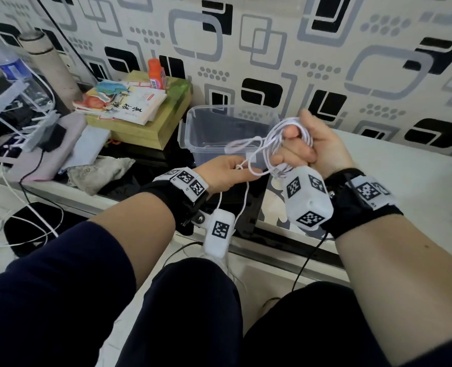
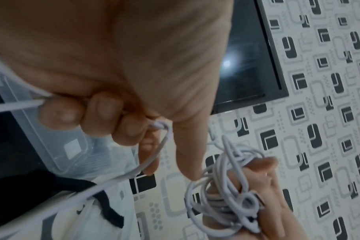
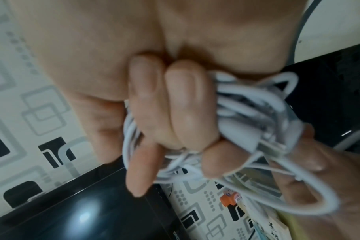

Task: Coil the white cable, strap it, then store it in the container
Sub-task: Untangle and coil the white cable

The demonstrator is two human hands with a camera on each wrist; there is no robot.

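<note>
My right hand grips a loose coil of the white cable in its fist, held up in front of the clear plastic container. In the right wrist view the fingers curl round the bundled loops, and a plug sticks out of the bundle. My left hand is just to the left and lower. It pinches a free strand of the cable in curled fingers. That strand runs across to the coil and also hangs down toward my lap.
The open container stands on a dark surface by the patterned wall. Left of it lie books on a yellow-green box, with an orange bottle behind. Clutter and more cables fill the far left. A white tabletop extends to the right.
</note>
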